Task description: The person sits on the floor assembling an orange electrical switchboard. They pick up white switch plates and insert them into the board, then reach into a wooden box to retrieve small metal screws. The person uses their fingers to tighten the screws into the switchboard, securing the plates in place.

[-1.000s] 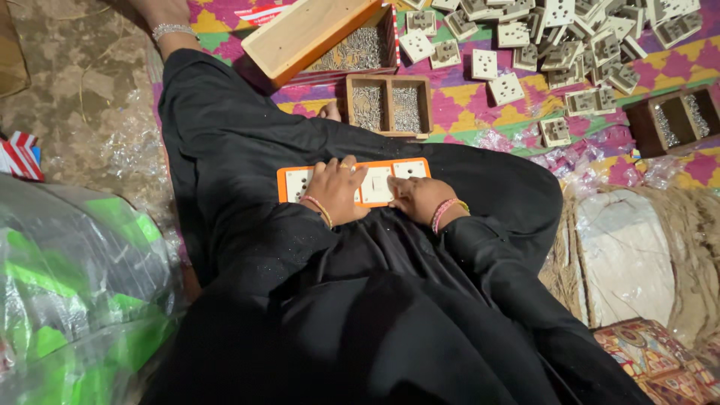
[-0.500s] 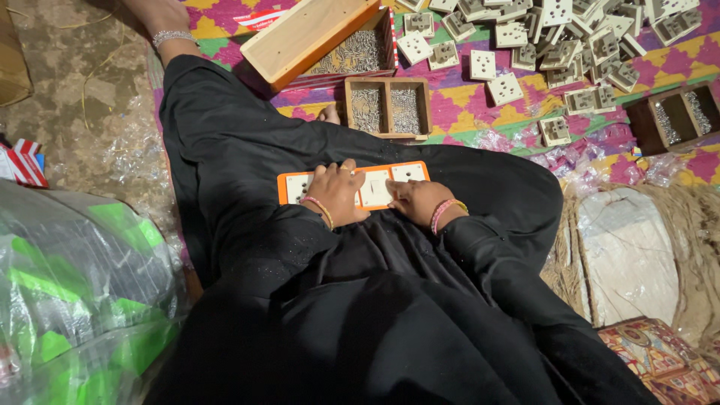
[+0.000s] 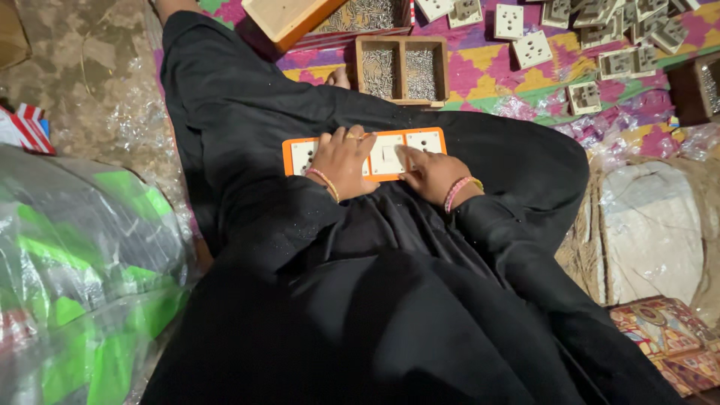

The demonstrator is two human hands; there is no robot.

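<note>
Orange-framed switch plate (image 3: 365, 154) lies across the person's lap on the black garment (image 3: 360, 300), long side running left to right, exactly where it lay half a second and a full second ago; neither it nor the hands have shifted on it, and only the camera has tipped a little, so the things on the mat sit higher in view. One plate is in hand. It carries white inserts, of which three show clearly: a socket at the left end, a rocker switch in the middle, a socket at the right end. The left hand (image 3: 343, 163) lies flat over the left half of the plate, fingers spread and pressed down on its face, wrist ringed by bangles. The right hand (image 3: 435, 175) rests just beside it on the plate's lower right edge, its fingertips touching the rocker insert, fingers loosely curled rather than clenched; it also wears bangles. Beyond the hands, well apart from them, stands one small wooden box (image 3: 403, 70) with two compartments full of small screws, and past that one larger pale wooden tray (image 3: 289, 19) lying tilted. To the far right of the right hand, loose white socket modules (image 3: 530, 49) are scattered on the patterned mat (image 3: 487, 82); about a dozen show, the rest cut off.
</note>
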